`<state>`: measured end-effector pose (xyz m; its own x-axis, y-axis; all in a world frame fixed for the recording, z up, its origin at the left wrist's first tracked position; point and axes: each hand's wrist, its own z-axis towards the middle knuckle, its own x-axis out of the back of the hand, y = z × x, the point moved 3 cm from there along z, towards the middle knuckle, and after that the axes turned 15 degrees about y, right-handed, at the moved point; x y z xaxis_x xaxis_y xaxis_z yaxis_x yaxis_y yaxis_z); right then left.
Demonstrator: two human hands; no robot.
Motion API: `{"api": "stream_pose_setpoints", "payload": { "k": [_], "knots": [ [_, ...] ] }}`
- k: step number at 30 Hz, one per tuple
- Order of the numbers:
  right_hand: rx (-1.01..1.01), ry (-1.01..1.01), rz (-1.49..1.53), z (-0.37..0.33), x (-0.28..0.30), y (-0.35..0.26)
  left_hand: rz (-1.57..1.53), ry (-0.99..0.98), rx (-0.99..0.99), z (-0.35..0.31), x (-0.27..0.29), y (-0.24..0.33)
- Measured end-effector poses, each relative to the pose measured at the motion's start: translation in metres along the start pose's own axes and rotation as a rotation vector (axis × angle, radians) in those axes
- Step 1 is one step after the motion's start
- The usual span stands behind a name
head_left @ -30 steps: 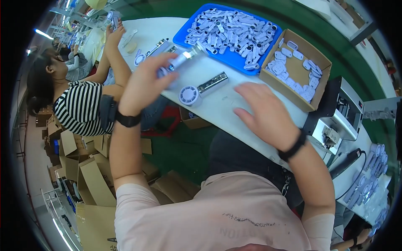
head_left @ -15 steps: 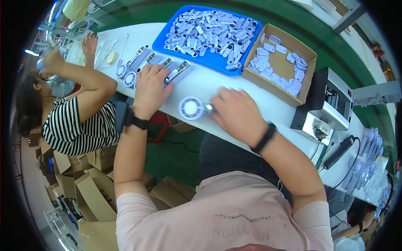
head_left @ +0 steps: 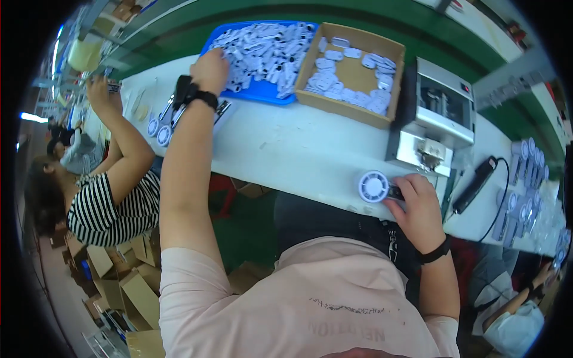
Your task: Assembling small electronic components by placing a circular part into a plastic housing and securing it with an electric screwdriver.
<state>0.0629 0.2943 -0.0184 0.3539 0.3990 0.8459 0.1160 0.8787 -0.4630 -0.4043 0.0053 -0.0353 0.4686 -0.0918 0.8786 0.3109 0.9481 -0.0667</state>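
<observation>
My right hand (head_left: 419,206) grips a white handheld fan (head_left: 373,186) by its dark handle end, low over the table's front edge. The fan's round slotted head points left. My left hand (head_left: 210,71) is at the left end of the blue tray (head_left: 262,94), which is heaped with small white and grey oblong parts (head_left: 268,51). Its fingertips are hidden behind the hand, so any part between them does not show. Under my left forearm, more fans (head_left: 164,136) lie in a row, partly covered by it.
A cardboard box (head_left: 352,111) with white oval covers stands right of the tray. Beyond it are a black and silver machine (head_left: 439,107) and a black corded tool (head_left: 476,185). More fans (head_left: 512,206) stand far right. A co-worker in a striped top (head_left: 113,206) sits at left.
My left hand has gone from the row of fans up to the blue tray. My right hand has carried its fan to the right and nearer me. The view has shifted too.
</observation>
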Motion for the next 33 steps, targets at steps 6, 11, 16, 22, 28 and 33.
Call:
{"api": "stream_pose_setpoints", "payload": {
  "k": [6, 11, 16, 22, 28, 33],
  "knots": [
    [-0.005, 0.267, 0.133, -0.027, 0.044, 0.004, -0.744, 0.240, 0.030, -0.083, 0.120, 0.057],
    [-0.285, 0.067, 0.704, -0.028, 0.041, 0.009, -0.935, 0.016, -0.729, -0.236, 0.204, 0.188],
    [-0.350, -0.156, 0.935, -0.047, 0.029, 0.012, -1.325, 0.007, -0.755, -0.269, 0.206, 0.237],
    [-0.504, -0.107, 1.019, -0.057, 0.024, 0.002, -1.325, -0.145, -0.546, -0.285, 0.198, 0.240],
    [-0.172, 0.211, 0.542, -0.042, 0.043, 0.020, -1.262, -0.068, -0.595, -0.264, 0.199, 0.236],
    [0.213, 0.186, 0.230, -0.007, 0.034, 0.020, -1.082, -0.088, -0.512, -0.243, 0.181, 0.236]
  ]
}}
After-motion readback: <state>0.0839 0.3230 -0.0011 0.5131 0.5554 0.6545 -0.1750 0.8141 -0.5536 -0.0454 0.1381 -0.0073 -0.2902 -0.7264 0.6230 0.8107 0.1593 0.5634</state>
